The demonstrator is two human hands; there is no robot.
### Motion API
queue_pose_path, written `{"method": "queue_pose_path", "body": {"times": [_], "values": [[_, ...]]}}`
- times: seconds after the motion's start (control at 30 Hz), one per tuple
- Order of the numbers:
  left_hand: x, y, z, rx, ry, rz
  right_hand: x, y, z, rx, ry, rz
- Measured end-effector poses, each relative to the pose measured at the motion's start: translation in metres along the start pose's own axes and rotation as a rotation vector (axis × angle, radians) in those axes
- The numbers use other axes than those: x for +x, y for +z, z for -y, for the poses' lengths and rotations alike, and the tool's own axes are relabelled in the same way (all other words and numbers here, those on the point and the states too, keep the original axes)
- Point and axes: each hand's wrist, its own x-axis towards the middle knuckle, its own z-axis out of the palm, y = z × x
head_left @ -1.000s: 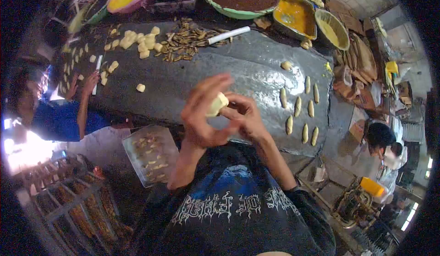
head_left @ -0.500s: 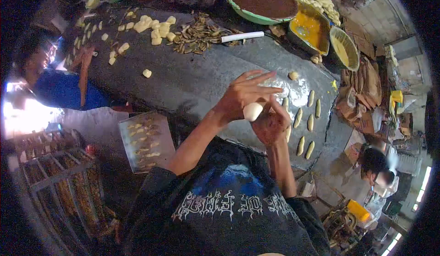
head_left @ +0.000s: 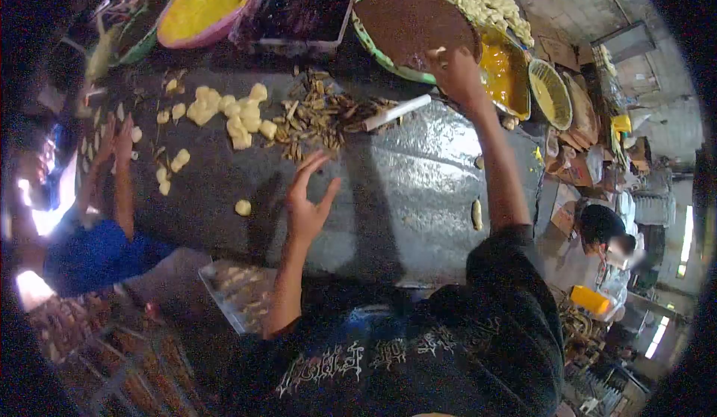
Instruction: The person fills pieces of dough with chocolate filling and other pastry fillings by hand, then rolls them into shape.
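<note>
Brown mass (head_left: 407, 21) in green-rimmed bowl (head_left: 409, 74), far edge of worktop (head_left: 418, 219) | right hand (head_left: 459, 77): over bowl, fingers bent inward, cannot tell whether holding anything | left hand (head_left: 308, 204): over worktop, fingers spread wide | nearby: heap of brown strips (head_left: 310, 110), white rod (head_left: 398, 112), lone dough ball (head_left: 243, 208)

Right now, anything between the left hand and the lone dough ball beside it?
Nothing visible. Only bare, shadowed tabletop shows between the left hand and the lone dough ball. The pile of brown strips lies past the fingertips, off that line.
</note>
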Motion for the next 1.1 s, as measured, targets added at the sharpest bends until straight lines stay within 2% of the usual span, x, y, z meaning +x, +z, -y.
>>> {"method": "queue_pose_path", "body": {"times": [0.03,0.23,0.33,0.43,0.5,0.57,0.63,0.7,0.77,0.83,0.87,0.9,0.93,1.0,1.03,1.1], "values": [[0.001,-0.006,0.011,0.001,-0.026,0.027,0.013,0.023,-0.002,-0.298,-0.148,-0.011],[0.019,-0.032,0.045,-0.067,-0.229,0.162,0.029,0.064,0.004,0.226,0.356,0.046],[0.036,-0.032,0.048,-0.128,-0.271,0.233,0.014,0.066,-0.007,1.401,0.614,-0.269],[0.048,-0.012,0.044,-0.263,-0.267,0.311,-0.020,0.035,0.017,2.318,0.649,-0.186],[0.057,0.017,0.023,-0.386,-0.260,0.333,-0.047,0.032,0.032,2.619,0.483,-0.050],[0.059,0.057,0.002,-0.602,-0.261,0.274,-0.068,0.019,0.069,2.676,0.564,-0.221],[0.062,0.080,-0.035,-0.648,-0.333,0.205,-0.097,0.033,0.089,2.913,0.306,-0.120],[0.062,0.084,-0.055,-0.625,-0.352,0.176,-0.117,0.012,0.123,2.944,0.499,-0.146],[0.055,0.083,-0.067,-0.540,-0.323,0.184,-0.122,-0.024,0.161,2.612,1.155,-0.393],[0.042,0.067,-0.098,-0.842,-0.586,0.168,-0.176,0.028,0.138,2.670,0.225,-0.006],[0.030,0.073,-0.098,-0.913,-0.586,0.088,-0.189,0.012,0.145,2.429,0.407,-0.143],[0.022,0.077,-0.105,-0.984,-0.582,0.011,-0.200,0.014,0.138,2.180,0.399,-0.183],[0.015,0.085,-0.113,-1.148,-0.735,-0.200,-0.213,0.019,0.129,1.931,0.390,-0.222],[-0.003,0.090,-0.127,-1.332,-0.756,-0.187,-0.238,0.005,0.119,1.499,0.367,-0.267],[-0.012,0.092,-0.132,-1.429,-0.766,-0.179,-0.249,-0.001,0.113,1.430,0.303,-0.269],[-0.029,0.100,-0.132,-1.591,-0.657,-0.092,-0.268,-0.010,0.104,1.292,0.180,-0.276]]}}
